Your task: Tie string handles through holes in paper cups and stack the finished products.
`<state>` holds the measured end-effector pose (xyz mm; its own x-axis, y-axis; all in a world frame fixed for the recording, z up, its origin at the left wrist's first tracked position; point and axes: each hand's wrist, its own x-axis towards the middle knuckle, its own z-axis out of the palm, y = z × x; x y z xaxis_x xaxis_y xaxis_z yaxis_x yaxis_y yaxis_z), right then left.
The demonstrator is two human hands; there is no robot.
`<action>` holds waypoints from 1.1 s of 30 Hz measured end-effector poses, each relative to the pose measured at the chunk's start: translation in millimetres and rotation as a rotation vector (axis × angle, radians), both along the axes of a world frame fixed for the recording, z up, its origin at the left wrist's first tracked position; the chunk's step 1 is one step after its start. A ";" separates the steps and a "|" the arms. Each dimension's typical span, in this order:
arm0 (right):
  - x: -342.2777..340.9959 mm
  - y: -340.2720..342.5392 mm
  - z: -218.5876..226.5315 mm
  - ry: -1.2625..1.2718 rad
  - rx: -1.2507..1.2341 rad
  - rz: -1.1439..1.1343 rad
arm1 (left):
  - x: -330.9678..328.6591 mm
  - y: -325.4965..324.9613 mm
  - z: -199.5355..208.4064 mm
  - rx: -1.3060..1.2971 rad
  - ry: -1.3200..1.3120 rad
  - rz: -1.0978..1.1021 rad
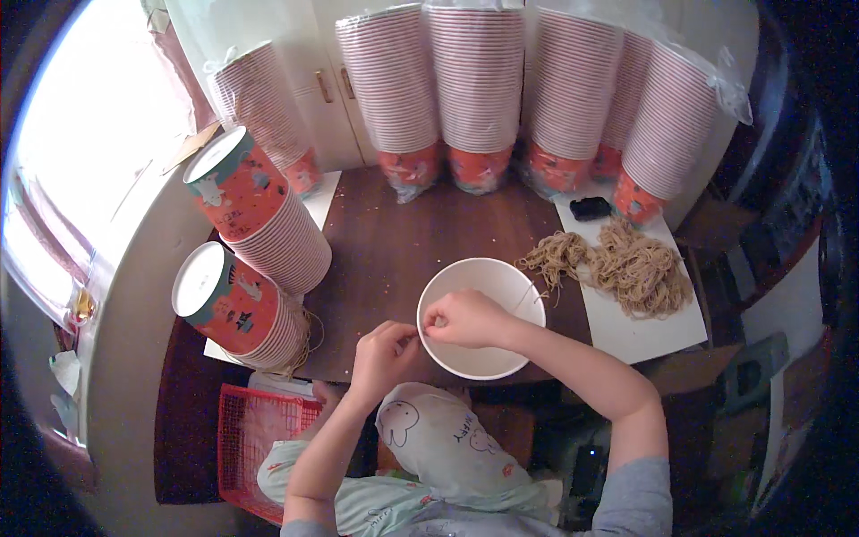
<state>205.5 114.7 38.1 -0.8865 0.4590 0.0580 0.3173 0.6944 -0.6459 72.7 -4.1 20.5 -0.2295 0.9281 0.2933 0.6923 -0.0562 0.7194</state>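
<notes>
A white paper bucket (491,361) stands near the table's front edge, its open mouth facing up. My right hand (465,319) reaches over the opening to the inner left wall, fingers pinched; what they hold is too small to make out. Just outside that same rim is my left hand (383,356), its fingers closed and the tips near the wall. Whatever lies between them is hidden. A thin strand of tan twine (528,294) crosses the bucket's right side toward a loose heap of twine (640,271) on the right.
Two stacks of red-and-green printed buckets (253,302) lean at the left. Tall plastic-wrapped bucket stacks (477,80) line the back. A small black object (590,209) lies beside the twine on a white sheet (631,336). A red basket (234,447) sits below, at my left.
</notes>
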 end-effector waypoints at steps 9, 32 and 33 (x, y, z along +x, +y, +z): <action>14.0 5.2 26.9 -0.186 -0.083 0.042 | -42.8 -7.4 -7.2 -0.041 -0.775 -0.069; 26.6 7.1 43.1 0.284 0.207 0.195 | -7.2 14.3 44.5 -0.304 -0.757 -0.349; 26.1 5.1 38.0 0.335 0.294 0.185 | -9.2 14.8 41.6 -0.301 -0.756 -0.348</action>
<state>231.6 119.8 76.1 -0.8624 0.2164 0.4577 -0.0208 0.8881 -0.4591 63.5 10.7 62.2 0.0466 0.9948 -0.0907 0.0040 0.0906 0.9959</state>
